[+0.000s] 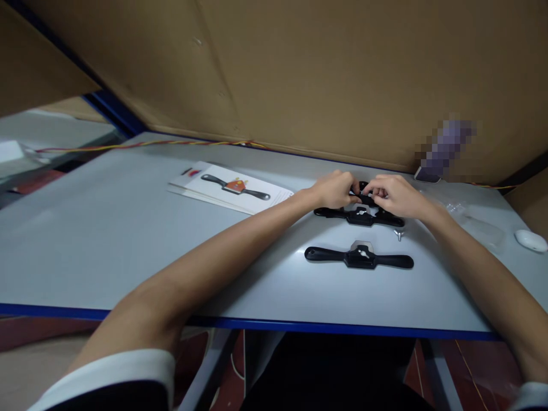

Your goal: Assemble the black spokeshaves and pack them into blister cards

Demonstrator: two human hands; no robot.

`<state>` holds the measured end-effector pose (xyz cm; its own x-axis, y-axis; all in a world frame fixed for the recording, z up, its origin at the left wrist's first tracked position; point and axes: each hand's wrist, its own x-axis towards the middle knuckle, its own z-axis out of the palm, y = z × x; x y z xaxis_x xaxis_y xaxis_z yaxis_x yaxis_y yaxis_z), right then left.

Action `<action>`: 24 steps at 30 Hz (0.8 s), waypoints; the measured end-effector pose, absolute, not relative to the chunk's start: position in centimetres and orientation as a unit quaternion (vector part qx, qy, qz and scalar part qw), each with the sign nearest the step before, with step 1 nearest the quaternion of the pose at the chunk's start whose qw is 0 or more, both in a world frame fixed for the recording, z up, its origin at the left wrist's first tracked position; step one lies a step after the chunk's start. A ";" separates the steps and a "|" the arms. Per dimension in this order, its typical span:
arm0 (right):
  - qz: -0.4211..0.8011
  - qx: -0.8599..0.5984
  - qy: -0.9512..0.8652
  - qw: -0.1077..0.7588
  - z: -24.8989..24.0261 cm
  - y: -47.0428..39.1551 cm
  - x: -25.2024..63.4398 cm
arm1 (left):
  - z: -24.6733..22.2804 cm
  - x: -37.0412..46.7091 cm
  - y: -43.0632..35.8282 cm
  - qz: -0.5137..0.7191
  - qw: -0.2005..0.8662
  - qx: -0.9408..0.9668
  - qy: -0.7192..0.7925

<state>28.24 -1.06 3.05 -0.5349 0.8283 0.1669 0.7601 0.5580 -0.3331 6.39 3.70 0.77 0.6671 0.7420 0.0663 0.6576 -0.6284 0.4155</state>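
Note:
My left hand [337, 189] has its fingers closed on a black spokeshave [363, 186], the farthest one from me, which the fingers partly hide. From the other side my right hand [397, 195] reaches to its middle with bent, pinched fingertips; what they grip is too small to tell. Just in front, under the hands, lies a second black spokeshave [359, 216] with a silver blade. A third spokeshave [359, 258] rests nearer to me, its blade pointing away. Beside them on the right is a small silver wing screw [399, 234].
Flat cardboard packaging [233, 185] with a spokeshave picture lies left of my hands. Clear plastic packaging [479, 228] and a white rounded case [531, 240] are at the right. A purple pixelated object [447, 148] leans on the cardboard wall [321, 74]. Twisted wires [171, 142] run along the back.

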 end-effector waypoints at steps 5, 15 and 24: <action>0.097 -0.443 -0.881 0.133 3.0 -0.9 28.1 | 0.7 6.4 3.8 0.115 0.184 0.895 0.390; 0.145 -0.514 -0.838 0.107 4.4 0.0 28.3 | 0.6 6.5 3.7 0.127 0.191 0.889 0.396; 0.096 -0.495 -0.862 0.056 3.9 -0.8 28.0 | 0.8 6.4 3.6 0.114 0.194 0.890 0.396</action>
